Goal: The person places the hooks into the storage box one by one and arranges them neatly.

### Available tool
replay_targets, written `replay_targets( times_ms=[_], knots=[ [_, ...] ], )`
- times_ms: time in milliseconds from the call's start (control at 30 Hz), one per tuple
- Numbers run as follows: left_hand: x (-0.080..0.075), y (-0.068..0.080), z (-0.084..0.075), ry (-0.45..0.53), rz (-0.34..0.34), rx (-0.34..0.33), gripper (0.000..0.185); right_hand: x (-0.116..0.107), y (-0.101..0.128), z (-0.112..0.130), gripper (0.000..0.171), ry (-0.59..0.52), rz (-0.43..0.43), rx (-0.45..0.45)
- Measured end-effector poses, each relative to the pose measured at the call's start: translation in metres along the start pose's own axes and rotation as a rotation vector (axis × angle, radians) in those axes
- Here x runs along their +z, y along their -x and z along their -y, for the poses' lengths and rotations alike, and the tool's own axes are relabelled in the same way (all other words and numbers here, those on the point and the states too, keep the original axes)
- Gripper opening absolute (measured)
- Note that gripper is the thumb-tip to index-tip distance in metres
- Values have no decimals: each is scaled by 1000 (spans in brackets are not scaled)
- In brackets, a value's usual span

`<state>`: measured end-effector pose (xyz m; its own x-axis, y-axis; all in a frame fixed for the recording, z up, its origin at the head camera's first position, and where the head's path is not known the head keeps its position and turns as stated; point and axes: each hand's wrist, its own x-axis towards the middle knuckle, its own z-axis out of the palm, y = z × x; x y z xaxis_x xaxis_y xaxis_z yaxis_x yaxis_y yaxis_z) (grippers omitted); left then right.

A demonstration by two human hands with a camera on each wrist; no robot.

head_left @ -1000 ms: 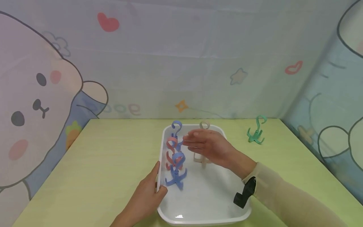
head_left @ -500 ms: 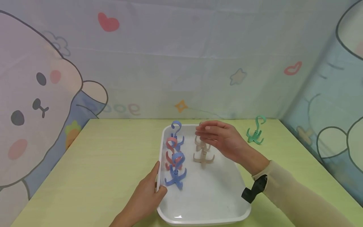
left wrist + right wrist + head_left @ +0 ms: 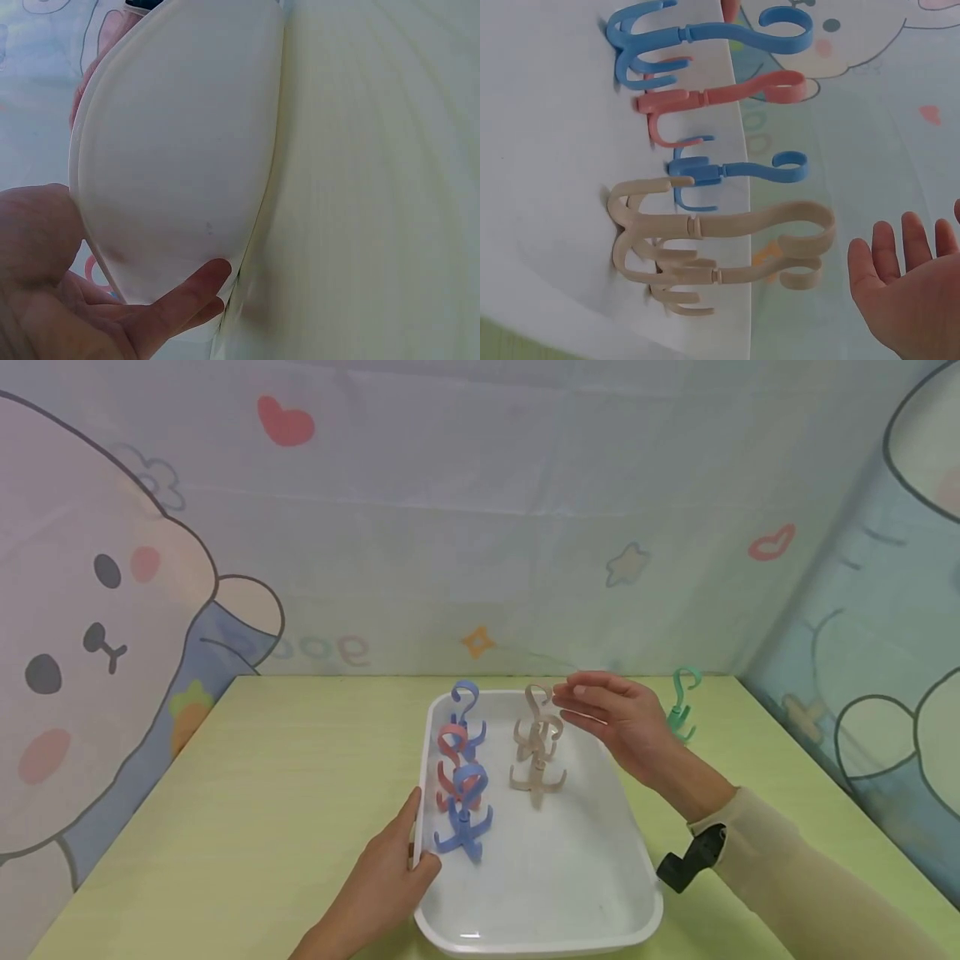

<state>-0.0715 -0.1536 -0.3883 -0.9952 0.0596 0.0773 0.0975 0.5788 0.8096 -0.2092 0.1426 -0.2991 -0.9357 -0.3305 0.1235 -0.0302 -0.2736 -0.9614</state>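
Observation:
A white tray [image 3: 562, 877] carries several four-pronged swivel hooks, all upright. Down its left side stand a back blue hook [image 3: 463, 724], a pink hook [image 3: 451, 737] and a front blue hook [image 3: 465, 839]. Beside that row are a front beige hook [image 3: 537, 781] and a back beige hook [image 3: 529, 745]. My left hand [image 3: 386, 868] grips the tray's left wall, thumb over the rim and fingers on the outer side [image 3: 172, 172]. My right hand [image 3: 626, 722] holds nothing, fingers extended, just right of the beige hooks and apart from them in the right wrist view.
A green hook [image 3: 678, 714] stands on the table to the right of the tray, partly covered by my right hand. The yellow-green table [image 3: 315, 752] meets a printed cloth backdrop [image 3: 450, 527] behind the tray, with more cloth at the sides.
My right hand has moved rightward, from above the middle of the tray to its right back side, uncovering the beige hooks. My left hand and the tray have stayed put.

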Motion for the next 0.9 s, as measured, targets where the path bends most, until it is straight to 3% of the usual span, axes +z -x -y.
replay_targets(
  times_ms=[900],
  knots=[
    [0, -1, 0, -12, -3, -5, 85, -46, 3, 5, 15, -119, -112, -55]
  ],
)
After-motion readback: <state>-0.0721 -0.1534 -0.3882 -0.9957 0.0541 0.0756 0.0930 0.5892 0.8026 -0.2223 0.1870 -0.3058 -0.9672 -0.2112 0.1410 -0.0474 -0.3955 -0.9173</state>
